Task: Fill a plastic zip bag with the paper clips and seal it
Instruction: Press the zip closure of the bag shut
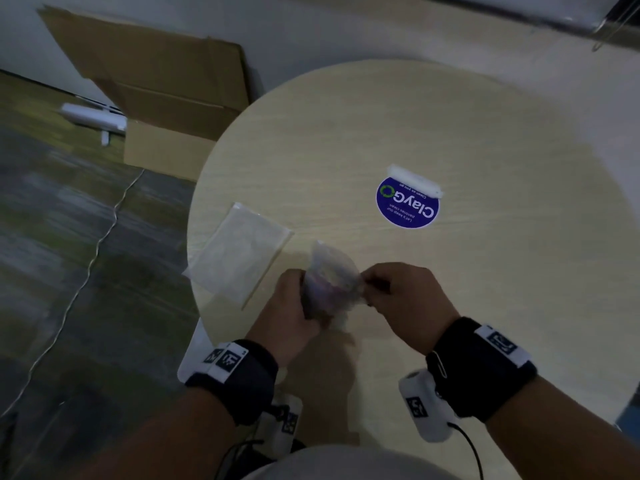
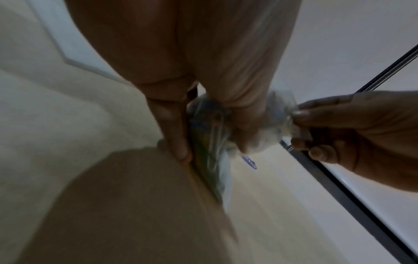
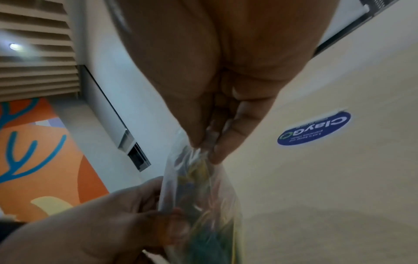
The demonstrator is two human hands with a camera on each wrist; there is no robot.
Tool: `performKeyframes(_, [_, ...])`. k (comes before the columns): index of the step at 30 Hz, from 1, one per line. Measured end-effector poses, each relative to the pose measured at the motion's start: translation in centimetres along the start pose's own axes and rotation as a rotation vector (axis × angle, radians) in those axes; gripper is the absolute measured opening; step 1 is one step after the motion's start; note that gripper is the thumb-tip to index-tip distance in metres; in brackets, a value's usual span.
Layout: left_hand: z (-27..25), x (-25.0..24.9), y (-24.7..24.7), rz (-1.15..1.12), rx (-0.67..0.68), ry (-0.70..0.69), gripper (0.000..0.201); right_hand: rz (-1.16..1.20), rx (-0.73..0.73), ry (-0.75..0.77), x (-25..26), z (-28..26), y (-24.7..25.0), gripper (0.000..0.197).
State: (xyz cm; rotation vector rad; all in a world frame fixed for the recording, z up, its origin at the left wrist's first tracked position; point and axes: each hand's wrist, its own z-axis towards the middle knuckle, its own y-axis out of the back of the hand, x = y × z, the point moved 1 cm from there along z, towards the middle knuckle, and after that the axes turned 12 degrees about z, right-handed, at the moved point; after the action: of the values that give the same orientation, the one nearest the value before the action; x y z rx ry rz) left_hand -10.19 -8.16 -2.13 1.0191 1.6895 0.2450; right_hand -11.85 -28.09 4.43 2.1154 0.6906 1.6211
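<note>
Blue round sticker [image 1: 407,205] on table [image 1: 485,271]; cardboard [image 1: 166,81] behind.

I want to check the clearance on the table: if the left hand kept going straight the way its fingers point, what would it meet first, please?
Probably the zip bag that the left hand already grips; beyond that, bare table, though depth is unclear.

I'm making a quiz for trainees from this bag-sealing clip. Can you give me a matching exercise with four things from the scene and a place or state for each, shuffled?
Things:
1. zip bag
2. stack of bags
3. sticker
4. cardboard box

Places or states:
A. round and blue, stuck on the table
B. on the floor beside the table
C. held by the left hand and the right hand, coloured paper clips inside
D. lying flat at the table's left edge

Pairs: 1-C, 2-D, 3-A, 4-B
</note>
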Motion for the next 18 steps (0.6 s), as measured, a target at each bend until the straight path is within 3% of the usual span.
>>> performKeyframes(3, [0.8,-1.2,2.0,0.11,0.034,-0.027,0.059,-0.018,-0.092,0.041,-0.3,0.0,1.4,0.01])
performKeyframes(8, [2.4,-4.0,5.2,0.011,0.079,-0.11,0.032,0.052,-0.069,0.013,-0.5,0.1,3.1,0.01])
performKeyframes(11, [2.8,-5.4,5.6,-0.002,0.039,-0.14,0.013,0.07,-0.069,-0.001,-0.5,-0.1,3.6,0.01])
performKeyframes(15, [1.8,-6.1,5.9,-0.025,-0.043,-0.223,0.024,0.022,-0.119,0.041,0.0,-1.7,4.9,0.014])
performKeyframes(18, [0.8,-6.0,6.6,-0.103,-0.087,-0.251,0.027,0.093,-0.237,0.102,0.6,-3.1,6.0,0.013])
